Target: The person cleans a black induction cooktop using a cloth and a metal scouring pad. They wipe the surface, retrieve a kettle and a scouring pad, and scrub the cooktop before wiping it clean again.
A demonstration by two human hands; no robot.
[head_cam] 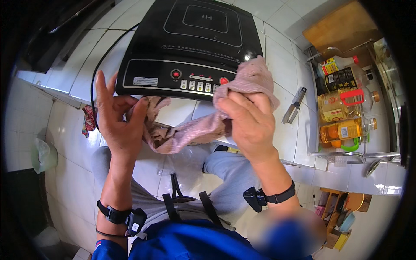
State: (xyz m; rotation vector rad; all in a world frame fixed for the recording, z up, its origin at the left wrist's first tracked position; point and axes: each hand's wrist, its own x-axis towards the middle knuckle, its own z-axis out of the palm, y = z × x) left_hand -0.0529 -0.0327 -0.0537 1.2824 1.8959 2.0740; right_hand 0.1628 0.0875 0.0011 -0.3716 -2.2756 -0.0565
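A black induction cooker (pixel 195 55) lies on the white-tiled counter, its control panel towards me. My right hand (pixel 250 123) grips a pink ribbed cloth (pixel 195 131), part of which is bunched over the panel's right end. From there the cloth sags across to my left hand (pixel 122 120), with brown stains along it. At the cooker's front left corner, the left thumb and curled fingers pinch the cloth's other end; one finger points up. Whether these fingers also bear on the cooker's underside is hidden.
A knife (pixel 295 105) lies on the counter at right, beside a metal rack (pixel 354 154) of oil and sauce bottles (pixel 341 128). The black power cord (pixel 107 55) curves down the cooker's left side. A lined waste bin (pixel 45 156) stands on the floor at left.
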